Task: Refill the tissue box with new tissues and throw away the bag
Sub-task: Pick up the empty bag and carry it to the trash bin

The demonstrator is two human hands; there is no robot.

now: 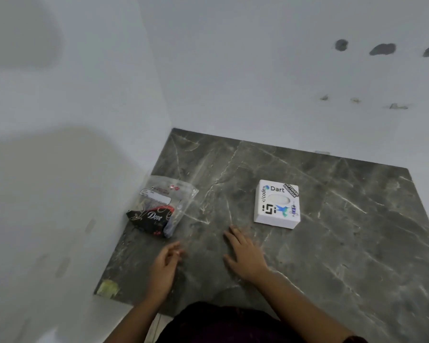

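A white square tissue box (pixel 277 204) covered with stickers lies flat on the dark marble slab (pixel 344 243), its oval opening facing up. At the slab's left edge lies a clear plastic bag (pixel 164 204) with a black wrapper marked "Dove" inside it. My left hand (pixel 164 268) hovers below the bag, fingers loosely curled, holding nothing. My right hand (pixel 243 254) rests palm down on the slab, fingers spread, a short way below and left of the box. Neither hand touches the bag or the box.
White walls meet in a corner behind the slab, close to the bag on the left. A yellowish patch (pixel 108 288) marks the slab's near left corner. Dark smudges (pixel 382 49) dot the right wall.
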